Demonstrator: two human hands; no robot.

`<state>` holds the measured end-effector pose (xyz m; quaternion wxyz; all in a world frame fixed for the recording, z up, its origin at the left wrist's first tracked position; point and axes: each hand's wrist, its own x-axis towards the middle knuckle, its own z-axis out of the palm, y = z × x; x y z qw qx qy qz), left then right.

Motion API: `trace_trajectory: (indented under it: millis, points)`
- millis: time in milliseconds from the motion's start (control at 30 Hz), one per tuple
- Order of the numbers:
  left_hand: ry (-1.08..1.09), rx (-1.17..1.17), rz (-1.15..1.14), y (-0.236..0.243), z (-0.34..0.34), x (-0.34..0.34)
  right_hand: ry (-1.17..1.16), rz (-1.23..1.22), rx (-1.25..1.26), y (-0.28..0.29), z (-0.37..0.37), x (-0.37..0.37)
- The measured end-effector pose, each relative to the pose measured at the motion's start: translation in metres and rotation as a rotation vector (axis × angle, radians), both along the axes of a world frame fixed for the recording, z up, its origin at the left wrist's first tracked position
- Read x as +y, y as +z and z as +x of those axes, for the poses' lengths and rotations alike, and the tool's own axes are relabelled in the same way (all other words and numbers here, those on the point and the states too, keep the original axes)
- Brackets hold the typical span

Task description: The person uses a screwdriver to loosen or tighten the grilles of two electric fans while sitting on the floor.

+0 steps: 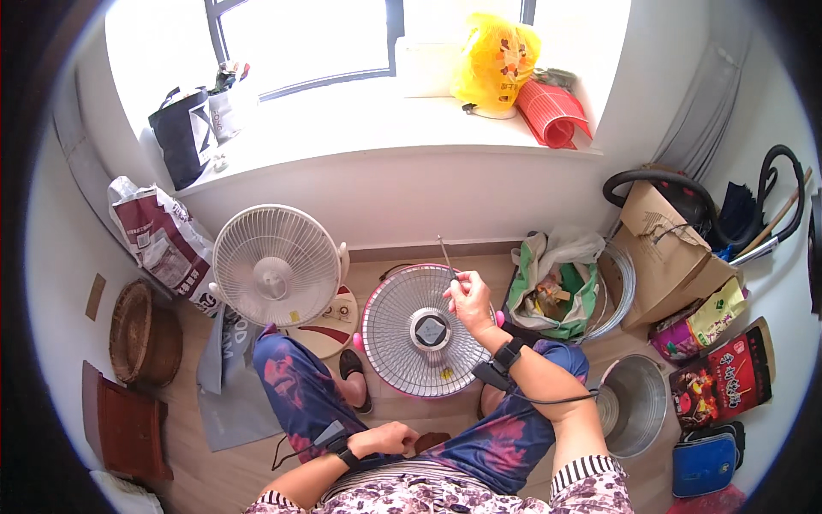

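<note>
My right hand (470, 301) is closed around a screwdriver (446, 254), its thin metal shaft pointing up and away toward the wall. The hand is over the upper right edge of a round, pink-rimmed heater or fan (394, 330). That appliance stands between my legs, its wire grille facing up, with a dark badge at its middle. My left hand (392, 438) lies low over my lap, fingers curled. A small brown shape (428, 442) shows beside its fingertips; I cannot tell what it is or whether the hand holds it.
To the left stands a white fan (276, 265) on a round base (330, 324). A green-and-white bag (555, 295), a cardboard box (664, 248) and a metal bucket (644, 411) are on the right. Wicker baskets (141, 334) and a small brown stool (133, 428) stand far left.
</note>
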<state>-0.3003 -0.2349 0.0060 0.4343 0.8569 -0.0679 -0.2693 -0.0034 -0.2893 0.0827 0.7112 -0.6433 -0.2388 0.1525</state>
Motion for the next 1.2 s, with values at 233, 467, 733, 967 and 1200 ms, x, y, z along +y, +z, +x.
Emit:
trace_trajectory:
  millis: [233, 467, 733, 967, 1200]
  points:
    - [0.041, -0.054, 0.009, -0.010, 0.003, 0.001, 0.017, -0.032, -0.042, 0.002, 0.008, -0.001]
    - [0.063, 0.002, -0.029, 0.013, 0.006, 0.005, 0.081, -0.041, 0.039, -0.004, 0.002, 0.003]
    - [0.082, 0.015, 0.032, 0.017, 0.011, 0.008, 0.100, -0.052, 0.077, -0.012, 0.003, 0.000]
    - [0.171, 0.043, -0.250, 0.076, 0.027, 0.038, 0.106, -0.054, 0.079, -0.011, 0.004, 0.003]
    - [0.678, -0.449, -1.005, 0.138, 0.039, 0.107, 0.129, -0.053, 0.064, -0.008, 0.000, 0.005]
